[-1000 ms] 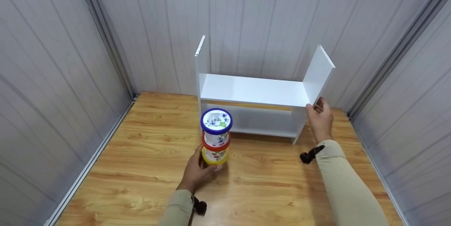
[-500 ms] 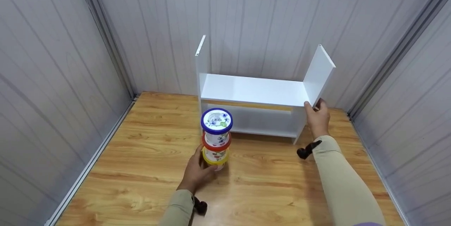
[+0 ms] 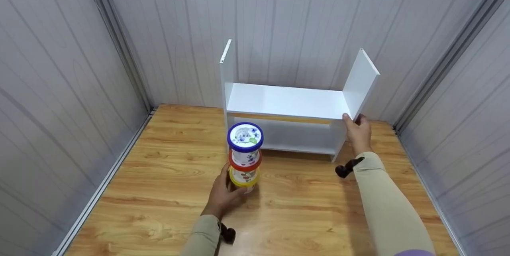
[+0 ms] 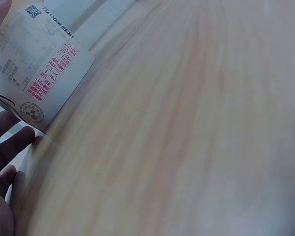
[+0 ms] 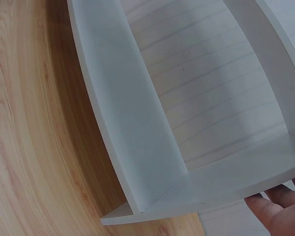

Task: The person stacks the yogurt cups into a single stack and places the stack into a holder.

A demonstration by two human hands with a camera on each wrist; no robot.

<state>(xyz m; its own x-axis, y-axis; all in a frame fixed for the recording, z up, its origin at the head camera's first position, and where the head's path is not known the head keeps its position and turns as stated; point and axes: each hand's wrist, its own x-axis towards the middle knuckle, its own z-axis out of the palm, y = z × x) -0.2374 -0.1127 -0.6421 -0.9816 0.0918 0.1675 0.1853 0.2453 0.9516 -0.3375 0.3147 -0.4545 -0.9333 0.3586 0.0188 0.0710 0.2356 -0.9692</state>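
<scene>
Likely light yet tippy, the stacked tubs (image 3: 245, 156) suit low holding: left fingers (image 4: 12, 146) curled round, right fingers (image 5: 263, 208) pinching the bookshelf (image 3: 287, 100).

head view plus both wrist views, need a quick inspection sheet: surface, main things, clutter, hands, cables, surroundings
Surface: wood-grain surface; no spills seen.
Main things: stack of three tubs, with a blue lid on top, then a red lid, then a yellow lid; it is in front of the left end of a white shelf.
Clutter: only a purple edge at the bottom right; too little shows to identify it.
Left hand: holds the stack at the lowest tub.
Right hand: grips the shelf's right side panel.
Cables: nothing seen.
Surroundings: pale panelled walls.
</scene>
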